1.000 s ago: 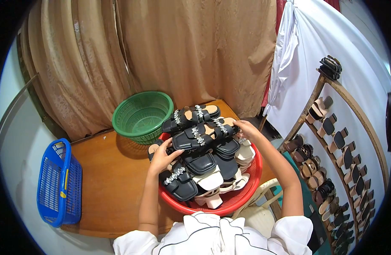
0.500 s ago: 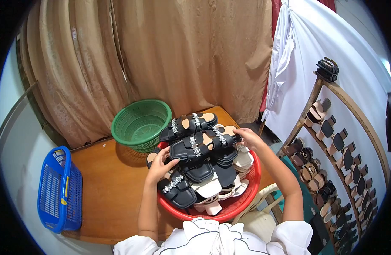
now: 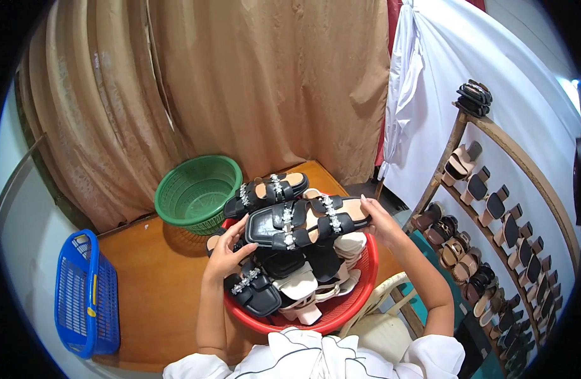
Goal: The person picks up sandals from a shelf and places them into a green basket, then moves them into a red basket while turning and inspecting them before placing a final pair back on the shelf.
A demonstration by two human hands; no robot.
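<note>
A black sandal [image 3: 305, 221] with two sparkly decorated straps and a tan insole lies level between my hands, above a heap of footwear. My left hand [image 3: 227, 251] grips its square toe end. At the heel end, my right hand [image 3: 380, 221] has its fingers closed on the edge. Beneath is a red basket [image 3: 361, 300] piled with shoes. Another black jewelled sandal [image 3: 257, 297] lies in the heap near my left wrist, and white sandals [image 3: 298, 284] show at the front. Just beyond the held one rests one more black sandal [image 3: 271, 189].
A green basket [image 3: 199, 192] stands at the back of the wooden table [image 3: 151, 278]. At the left is a blue basket [image 3: 85, 297]. To the right, a wooden rack [image 3: 451, 142] carries rows of shoes. A pale chair [image 3: 382, 331] sits by the red basket.
The held sandal has risen slightly off the heap and shows more of its insole. Both hands keep hold of it. The whole view has shifted a little.
</note>
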